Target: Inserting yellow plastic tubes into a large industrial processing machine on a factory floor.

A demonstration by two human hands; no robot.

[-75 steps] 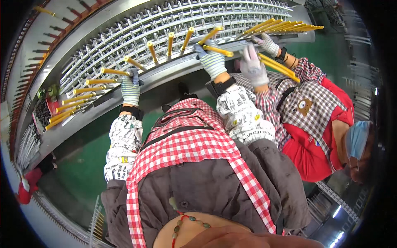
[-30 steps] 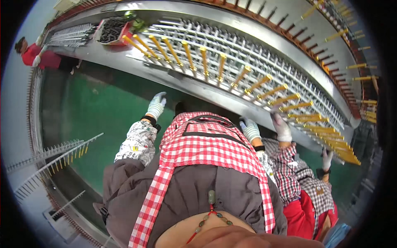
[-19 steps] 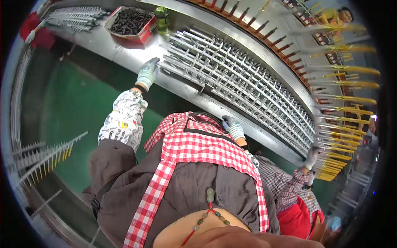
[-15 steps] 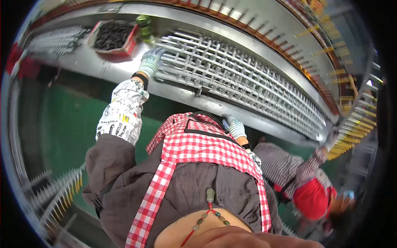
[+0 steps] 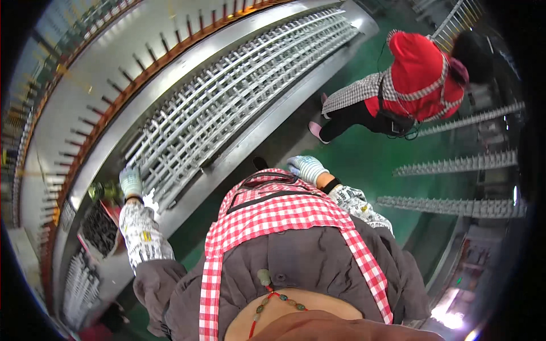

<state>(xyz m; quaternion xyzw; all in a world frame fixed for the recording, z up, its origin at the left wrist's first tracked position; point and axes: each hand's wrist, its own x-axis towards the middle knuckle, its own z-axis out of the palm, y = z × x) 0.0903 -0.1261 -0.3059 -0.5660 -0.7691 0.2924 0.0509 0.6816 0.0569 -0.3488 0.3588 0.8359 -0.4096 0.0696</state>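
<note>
My left hand [image 5: 131, 181], in a pale striped work glove, reaches to the near left end of a long stack of silvery metal racks [image 5: 227, 85] with rows of short pegs. It touches or nearly touches the rack ends; whether its fingers grip one is unclear. Just left of that hand stands a green bottle [image 5: 102, 191]. My right hand [image 5: 307, 169], gloved alike, hovers by the front of my red checked apron [image 5: 273, 207], its fingers loosely extended and nothing seen in them.
A red-rimmed box of dark small parts [image 5: 99, 230] and more metal pieces [image 5: 81, 284] lie on the bench's left. Beyond the bench edge runs a rail with upright pegs [image 5: 136, 59]. A co-worker in red [image 5: 418, 79] stands at the right, near several hanging peg racks [image 5: 455, 207].
My view has swung to the right, so the bench now runs diagonally and the co-worker and hanging racks show fully. My left hand stays by the rack ends; my right remains before the apron.
</note>
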